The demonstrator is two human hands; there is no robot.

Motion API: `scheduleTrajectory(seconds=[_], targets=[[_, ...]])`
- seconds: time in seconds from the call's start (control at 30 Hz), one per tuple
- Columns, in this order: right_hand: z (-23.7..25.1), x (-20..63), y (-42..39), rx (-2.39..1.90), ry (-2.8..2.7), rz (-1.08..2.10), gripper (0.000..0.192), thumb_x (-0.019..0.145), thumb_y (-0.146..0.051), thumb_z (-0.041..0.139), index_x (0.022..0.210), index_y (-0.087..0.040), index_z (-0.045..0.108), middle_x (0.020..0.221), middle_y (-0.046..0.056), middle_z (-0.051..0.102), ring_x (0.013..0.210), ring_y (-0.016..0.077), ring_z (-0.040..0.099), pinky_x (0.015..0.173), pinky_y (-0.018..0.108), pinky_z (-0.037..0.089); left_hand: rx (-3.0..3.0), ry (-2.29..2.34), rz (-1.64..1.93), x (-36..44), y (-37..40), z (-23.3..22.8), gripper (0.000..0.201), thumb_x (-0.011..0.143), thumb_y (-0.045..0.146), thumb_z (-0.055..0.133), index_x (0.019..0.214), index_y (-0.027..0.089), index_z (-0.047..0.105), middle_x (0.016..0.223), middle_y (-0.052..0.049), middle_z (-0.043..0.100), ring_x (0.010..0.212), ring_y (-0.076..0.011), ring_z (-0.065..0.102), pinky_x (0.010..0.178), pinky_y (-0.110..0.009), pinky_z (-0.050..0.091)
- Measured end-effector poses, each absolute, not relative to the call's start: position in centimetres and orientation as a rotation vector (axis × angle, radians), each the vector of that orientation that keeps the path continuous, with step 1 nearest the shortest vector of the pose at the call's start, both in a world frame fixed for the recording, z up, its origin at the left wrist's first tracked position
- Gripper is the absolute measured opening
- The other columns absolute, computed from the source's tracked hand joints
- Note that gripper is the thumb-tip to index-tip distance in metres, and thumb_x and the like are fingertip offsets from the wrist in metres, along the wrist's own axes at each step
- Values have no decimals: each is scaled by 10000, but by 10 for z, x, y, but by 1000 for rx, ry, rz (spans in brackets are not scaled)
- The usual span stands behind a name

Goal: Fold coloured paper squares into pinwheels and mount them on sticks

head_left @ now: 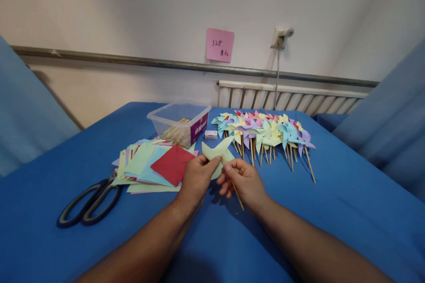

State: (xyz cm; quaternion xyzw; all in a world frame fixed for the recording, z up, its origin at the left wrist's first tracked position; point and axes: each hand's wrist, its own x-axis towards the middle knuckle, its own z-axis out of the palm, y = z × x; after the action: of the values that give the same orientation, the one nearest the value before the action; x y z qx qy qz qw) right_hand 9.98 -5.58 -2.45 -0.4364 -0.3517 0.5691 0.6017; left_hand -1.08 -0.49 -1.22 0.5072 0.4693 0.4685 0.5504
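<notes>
both hands meet near the middle of the blue bench (348, 203), just in front of the person. left hand (196, 177) is pinched shut on the lower edge of a pale green paper pinwheel (215, 149), thumb and fingers closed on the paper. right hand (244, 179) is closed around a thin wooden stick (233, 184); the stick runs tilted, upper end at the pinwheel's back, lower end poking out below the hand toward 5 o'clock. the two hands are just beside each other, nearly touching. pinwheel sits at 12 o'clock from the hands, raised off the bench as far as i can tell. at 9 o'clock from the hands, a loose stack of coloured paper squares (146, 168) with a red square (172, 164) on top. further out at 8 o'clock, black-handled scissors (89, 203) lying flat, blades tucked under the paper. at 11 o'clock, a clear plastic tub (179, 121) holding more sticks, a small white box (210, 134) just beside it. at 1 o'clock, a row of finished pinwheels (265, 130) on sticks lying on the bench. pink note (219, 44) stuck on the wall behind.
</notes>
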Motion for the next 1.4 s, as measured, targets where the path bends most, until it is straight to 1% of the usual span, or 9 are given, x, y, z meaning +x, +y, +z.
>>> scheduleTrajectory(seconds=[0.2, 0.33, 0.47, 0.57, 0.67, 0.9, 1.07, 1.27, 1.4], targets=[[-25, 101, -55, -979, -788, 1343, 466, 651, -564, 745, 741, -167, 518, 614, 13, 694, 406, 102, 611, 346, 158, 422, 1261, 1115, 1047, -9, -8, -10, 306, 654, 424, 712, 705, 125, 674, 523, 4, 591, 464, -113, 503, 446, -224, 389], [-25, 101, -55, -974, -793, 1350, 463, 647, -557, 753, 728, -164, 522, 614, 16, 694, 415, 99, 612, 354, 156, 426, 1250, 1120, 1031, -9, -10, -9, 274, 660, 401, 703, 690, 132, 660, 482, 16, 570, 416, -105, 488, 415, -218, 378], [-25, 101, -56, -974, -795, 1349, 455, 644, -548, 763, 717, -165, 529, 614, 18, 697, 424, 100, 615, 361, 157, 432, 1215, 1086, 1013, -8, -11, -10, 291, 659, 417, 707, 695, 134, 648, 441, 30, 535, 368, -97, 460, 385, -214, 359], [-25, 101, -56, -984, -792, 1340, 464, 623, -550, 775, 715, -168, 530, 599, 12, 693, 425, 100, 616, 362, 154, 431, 1209, 1087, 1019, -8, -11, -10, 296, 651, 422, 714, 663, 137, 635, 431, 27, 530, 360, -96, 457, 380, -214, 355], [-25, 101, -56, -978, -799, 1345, 455, 623, -538, 781, 712, -170, 528, 598, 11, 693, 431, 103, 619, 367, 158, 436, 1212, 1089, 1021, -8, -12, -10, 291, 654, 420, 708, 641, 141, 626, 431, 26, 530, 364, -96, 462, 386, -216, 361], [-24, 101, -57, -989, -793, 1339, 456, 597, -511, 806, 702, -167, 525, 596, 13, 699, 441, 111, 628, 367, 163, 436, 1219, 1109, 1028, -8, -11, -10, 296, 643, 421, 711, 674, 131, 664, 470, 8, 570, 400, -107, 487, 407, -224, 377], [-24, 101, -57, -1025, -789, 1331, 474, 573, -516, 815, 703, -171, 518, 586, 9, 698, 442, 114, 627, 367, 165, 428, 1241, 1125, 1046, -9, -11, -10, 304, 645, 420, 708, 696, 122, 682, 534, -11, 607, 470, -116, 513, 443, -222, 393], [-25, 101, -57, -1024, -785, 1320, 457, 584, -500, 813, 702, -173, 517, 583, 10, 696, 436, 116, 622, 365, 171, 424, 1243, 1121, 1050, -9, -11, -9, 291, 640, 409, 706, 661, 123, 656, 537, -10, 592, 479, -113, 495, 448, -220, 380], [-25, 100, -57, -1034, -784, 1321, 476, 561, -507, 823, 700, -170, 517, 574, 8, 694, 438, 113, 622, 367, 166, 422, 1254, 1136, 1054, -8, -11, -9, 283, 650, 405, 697, 664, 126, 654, 541, -2, 586, 484, -106, 485, 457, -217, 375]])
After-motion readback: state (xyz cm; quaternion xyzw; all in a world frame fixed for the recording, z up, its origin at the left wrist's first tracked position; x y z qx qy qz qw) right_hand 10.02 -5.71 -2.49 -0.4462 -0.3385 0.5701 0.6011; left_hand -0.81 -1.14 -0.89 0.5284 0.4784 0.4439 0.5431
